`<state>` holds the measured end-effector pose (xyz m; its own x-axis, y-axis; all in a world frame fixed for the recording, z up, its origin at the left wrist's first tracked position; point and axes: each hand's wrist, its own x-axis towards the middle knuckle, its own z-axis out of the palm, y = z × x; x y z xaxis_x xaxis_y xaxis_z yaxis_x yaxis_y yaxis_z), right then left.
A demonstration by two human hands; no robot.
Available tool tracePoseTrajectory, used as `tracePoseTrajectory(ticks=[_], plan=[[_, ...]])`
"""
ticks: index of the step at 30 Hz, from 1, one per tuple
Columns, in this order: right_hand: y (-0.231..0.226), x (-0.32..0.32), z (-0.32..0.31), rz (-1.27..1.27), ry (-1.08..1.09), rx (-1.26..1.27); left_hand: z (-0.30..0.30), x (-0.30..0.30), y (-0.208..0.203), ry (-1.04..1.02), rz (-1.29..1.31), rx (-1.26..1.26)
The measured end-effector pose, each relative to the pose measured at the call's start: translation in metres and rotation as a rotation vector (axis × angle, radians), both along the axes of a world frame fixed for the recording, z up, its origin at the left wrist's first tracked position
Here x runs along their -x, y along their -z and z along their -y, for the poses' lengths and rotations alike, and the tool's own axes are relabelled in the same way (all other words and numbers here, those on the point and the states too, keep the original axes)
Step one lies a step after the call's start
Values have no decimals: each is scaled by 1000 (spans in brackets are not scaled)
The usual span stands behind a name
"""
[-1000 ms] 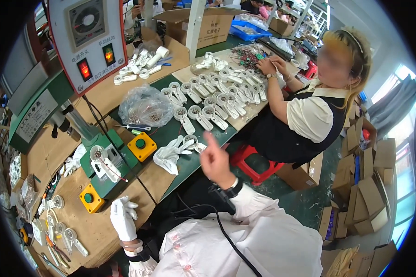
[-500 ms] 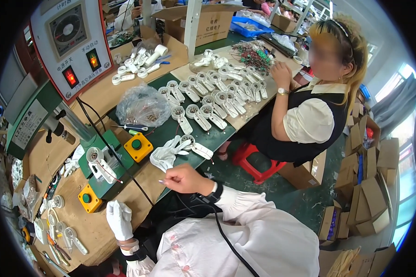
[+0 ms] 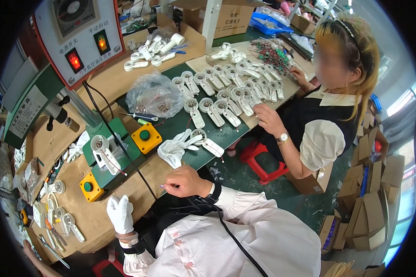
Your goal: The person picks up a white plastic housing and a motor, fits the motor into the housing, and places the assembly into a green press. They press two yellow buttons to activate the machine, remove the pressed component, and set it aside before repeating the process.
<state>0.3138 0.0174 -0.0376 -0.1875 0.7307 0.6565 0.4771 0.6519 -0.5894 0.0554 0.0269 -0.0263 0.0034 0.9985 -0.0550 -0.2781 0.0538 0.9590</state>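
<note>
My left hand, in a white glove, is at the bench's near edge with its fingers curled in; nothing shows in it. My bare right hand is loosely closed at the bench edge, with no object visible in it. Just beyond it lies an empty white glove, beside a white handheld fan housing with a red wire. Another white fan housing sits on the green base of a press. Yellow boxes with green buttons, one farther and one nearer, flank that base.
Several fan housings stand in rows on the green mat. A plastic bag of small parts lies beside them. A press control box rises at left; a black cable crosses in front. A co-worker's hand is at the rows' right end.
The view has shifted slightly, so the bench appears farther right. The co-worker's hands have parted, one coming down to the fan housings. Both my hands stay nearly in place.
</note>
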Motion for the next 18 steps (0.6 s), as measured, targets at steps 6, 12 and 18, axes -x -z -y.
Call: tracePoseTrajectory(ticks=[6,12,18], plan=[[-2,1,-4,22,-28,-48,2,4,2,-9,20,24],[-2,-2,-2,34,-51,-31,5,7,5,89,162,-26],[-2,-2,3,-41,-9,102,4,15,16,136,303,-3]])
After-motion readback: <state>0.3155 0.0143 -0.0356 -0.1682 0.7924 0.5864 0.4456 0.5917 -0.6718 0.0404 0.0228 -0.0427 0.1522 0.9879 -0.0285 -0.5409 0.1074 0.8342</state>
